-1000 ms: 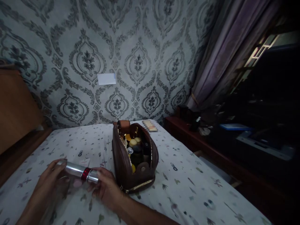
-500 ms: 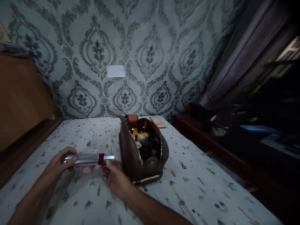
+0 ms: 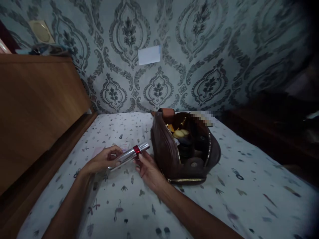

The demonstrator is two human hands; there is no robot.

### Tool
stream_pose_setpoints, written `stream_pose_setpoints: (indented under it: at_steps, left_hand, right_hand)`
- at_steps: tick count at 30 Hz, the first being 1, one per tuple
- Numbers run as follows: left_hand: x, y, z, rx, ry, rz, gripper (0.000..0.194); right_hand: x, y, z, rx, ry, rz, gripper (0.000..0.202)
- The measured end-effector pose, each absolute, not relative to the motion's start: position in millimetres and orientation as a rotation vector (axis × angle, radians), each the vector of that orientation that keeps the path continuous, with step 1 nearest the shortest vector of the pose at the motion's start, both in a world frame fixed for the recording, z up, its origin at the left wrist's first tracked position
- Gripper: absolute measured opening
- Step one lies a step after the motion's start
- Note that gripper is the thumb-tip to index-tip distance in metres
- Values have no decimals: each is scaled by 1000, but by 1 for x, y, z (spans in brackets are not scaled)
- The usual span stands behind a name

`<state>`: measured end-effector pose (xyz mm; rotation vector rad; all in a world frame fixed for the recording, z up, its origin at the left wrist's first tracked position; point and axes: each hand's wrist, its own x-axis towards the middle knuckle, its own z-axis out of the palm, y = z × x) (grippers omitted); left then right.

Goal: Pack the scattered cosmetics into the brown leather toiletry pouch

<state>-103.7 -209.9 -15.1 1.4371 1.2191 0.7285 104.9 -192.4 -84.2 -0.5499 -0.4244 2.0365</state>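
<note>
A shiny silver tube (image 3: 128,155) with a red band lies tilted between both hands, its right end higher. My left hand (image 3: 102,160) is closed on its lower left part. Near the red band, the fingers of my right hand (image 3: 149,171) pinch the tube from below. Just to the right stands a dark brown bag (image 3: 164,149), unzipped and open at the top. Inside it are yellowish round items (image 3: 181,133), an orange-yellow item and dark objects. Something pale pink (image 3: 98,151) lies on the patterned cloth behind my left hand, partly hidden.
The white patterned cloth (image 3: 139,205) covers the surface. A wooden cabinet (image 3: 42,106) stands at the left. Behind are the wallpapered wall and a white card (image 3: 149,55) on it. A flat, pixelated item (image 3: 206,119) lies behind the bag.
The view has turned, so everything sits farther right in the picture. The tube has gone from nearly level to tilted, its right end raised. Both hands still hold it.
</note>
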Motion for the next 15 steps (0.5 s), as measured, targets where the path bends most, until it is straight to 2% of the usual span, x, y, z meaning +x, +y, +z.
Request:
stream_pose_setpoints:
  at_steps: [10, 15]
  left_hand:
    - [-99, -207, -35, 1386, 1023, 656, 46]
    - [-98, -205, -44, 1362, 926, 652, 44]
  right_hand:
    - [105, -192, -88, -497, -484, 2044, 56]
    - [105, -191, -88, -487, -498, 2053, 52]
